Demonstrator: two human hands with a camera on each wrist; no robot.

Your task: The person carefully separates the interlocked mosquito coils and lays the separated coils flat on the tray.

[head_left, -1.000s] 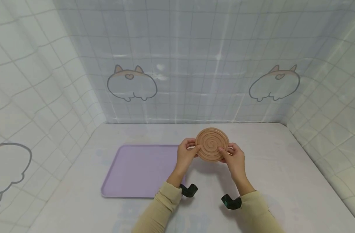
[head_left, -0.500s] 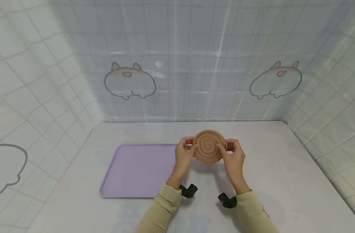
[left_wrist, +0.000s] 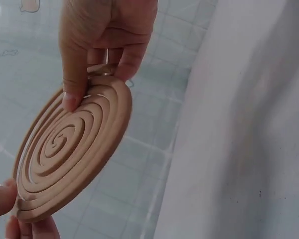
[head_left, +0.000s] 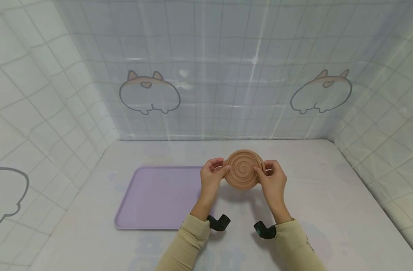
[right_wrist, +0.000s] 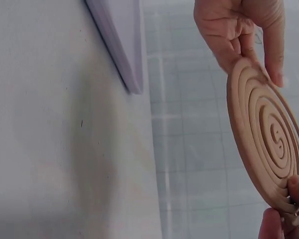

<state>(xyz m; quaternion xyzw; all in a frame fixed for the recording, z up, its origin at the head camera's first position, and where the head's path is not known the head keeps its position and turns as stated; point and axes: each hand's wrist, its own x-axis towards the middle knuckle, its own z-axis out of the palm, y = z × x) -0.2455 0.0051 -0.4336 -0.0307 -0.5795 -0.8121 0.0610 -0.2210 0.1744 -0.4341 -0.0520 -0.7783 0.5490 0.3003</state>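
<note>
A round brown mosquito coil point(head_left: 243, 170), wound in a tight spiral, is held up above the table, its flat face tilted to the head camera. My left hand point(head_left: 210, 178) pinches its left edge, thumb in front and fingers behind. At the opposite edge my right hand point(head_left: 273, 182) grips it, the thumb pressing on the outer rings. Both wrist views show the coil point(left_wrist: 55, 144) edge-on at a slant, with narrow gaps between some rings. In the right wrist view, the coil's outer strand point(right_wrist: 294, 127) stands slightly apart from the rest.
A light purple tray point(head_left: 159, 199) lies on the white table point(head_left: 321, 195), left of the coil and partly behind my left forearm. Black angled pieces point(head_left: 219, 223) sit at both wrists. Grid-patterned curtains point(head_left: 206, 75) enclose the back and sides.
The coil has shifted slightly left. A thin gap now shows near its upper right rim. My left fingers have loosened and spread a little behind the edge; the right thumb has moved slightly.
</note>
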